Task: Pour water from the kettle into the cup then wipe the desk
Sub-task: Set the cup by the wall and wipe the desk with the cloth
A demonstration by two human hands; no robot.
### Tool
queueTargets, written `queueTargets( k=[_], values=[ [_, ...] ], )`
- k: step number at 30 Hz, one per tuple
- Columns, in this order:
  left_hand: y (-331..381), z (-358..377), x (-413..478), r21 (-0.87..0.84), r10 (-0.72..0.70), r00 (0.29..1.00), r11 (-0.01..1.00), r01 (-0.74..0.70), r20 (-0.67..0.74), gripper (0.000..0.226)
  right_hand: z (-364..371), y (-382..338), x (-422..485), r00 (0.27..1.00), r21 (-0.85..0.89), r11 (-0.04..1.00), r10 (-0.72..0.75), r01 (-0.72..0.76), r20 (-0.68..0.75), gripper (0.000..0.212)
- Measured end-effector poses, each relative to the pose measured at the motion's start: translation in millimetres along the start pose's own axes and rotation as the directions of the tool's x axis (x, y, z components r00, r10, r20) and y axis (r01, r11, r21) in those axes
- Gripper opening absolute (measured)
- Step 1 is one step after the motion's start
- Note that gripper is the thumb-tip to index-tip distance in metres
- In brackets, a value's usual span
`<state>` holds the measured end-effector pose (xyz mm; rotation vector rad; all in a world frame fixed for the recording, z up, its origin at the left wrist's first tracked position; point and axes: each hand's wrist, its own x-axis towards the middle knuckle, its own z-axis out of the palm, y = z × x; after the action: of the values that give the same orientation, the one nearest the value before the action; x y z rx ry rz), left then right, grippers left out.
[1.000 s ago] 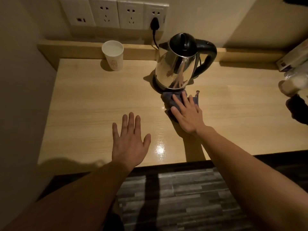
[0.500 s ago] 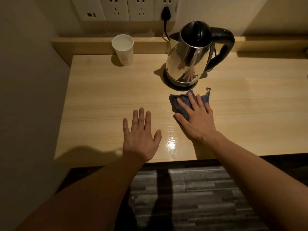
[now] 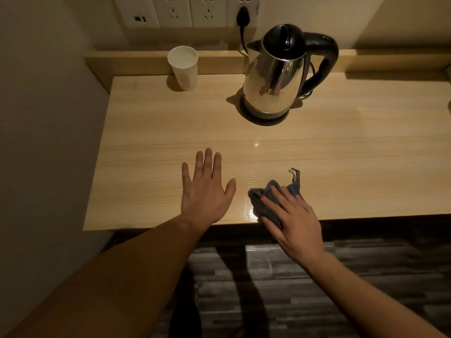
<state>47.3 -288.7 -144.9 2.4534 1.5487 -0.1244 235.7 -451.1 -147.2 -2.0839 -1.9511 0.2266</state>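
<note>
A steel kettle [image 3: 275, 79] with a black lid and handle stands on its base at the back of the light wooden desk [image 3: 353, 154]. A white paper cup [image 3: 183, 69] stands upright at the back left, against the raised ledge. My right hand [image 3: 292, 220] presses a dark blue cloth [image 3: 268, 203] flat onto the desk at its front edge, fingers spread over it. My left hand [image 3: 205, 191] lies flat on the desk, fingers apart, holding nothing, a little left of the cloth.
A row of wall sockets [image 3: 185, 11] sits above the ledge, with the kettle's black plug [image 3: 243, 17] and cord in the rightmost one. A wall closes the desk's left side. Dark striped flooring [image 3: 305, 289] lies below the front edge.
My right hand has dragged the cloth from just in front of the kettle toward me, down to the desk's front edge. My left hand has stayed flat in place.
</note>
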Motion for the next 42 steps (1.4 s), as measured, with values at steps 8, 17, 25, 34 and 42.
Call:
queueTargets(
  k=[8,17,25,34,42],
  values=[
    [-1.2,-1.5,-1.6,-0.008,0.008,1.000,1.000,-0.008,0.007,0.080,-79.6,-11.8,3.2,0.762,0.769,0.387,0.618,-0.508,0.192,0.032],
    [-1.2,1.3,-0.5,-0.002,0.011,1.000,1.000,-0.011,-0.004,0.080,-89.7,80.7,149.1,0.930,0.340,0.886,0.360,-0.314,-0.078,0.042],
    [-0.8,2.1,0.8,0.024,0.001,1.000,1.000,-0.001,0.004,0.080,-33.1,110.4,168.4,0.902,-0.082,0.910,0.415,-0.407,0.122,0.069],
    [0.1,0.0,1.2,0.016,-0.006,1.000,1.000,0.005,0.020,0.080,-28.9,94.0,135.9,0.915,-0.093,0.918,0.392,-0.384,0.092,0.070],
    [-0.3,-0.8,-0.2,0.003,-0.002,1.000,1.000,0.002,0.011,0.080,-21.2,76.9,85.9,0.939,-0.090,0.938,0.339,-0.333,0.062,0.067]
  ],
)
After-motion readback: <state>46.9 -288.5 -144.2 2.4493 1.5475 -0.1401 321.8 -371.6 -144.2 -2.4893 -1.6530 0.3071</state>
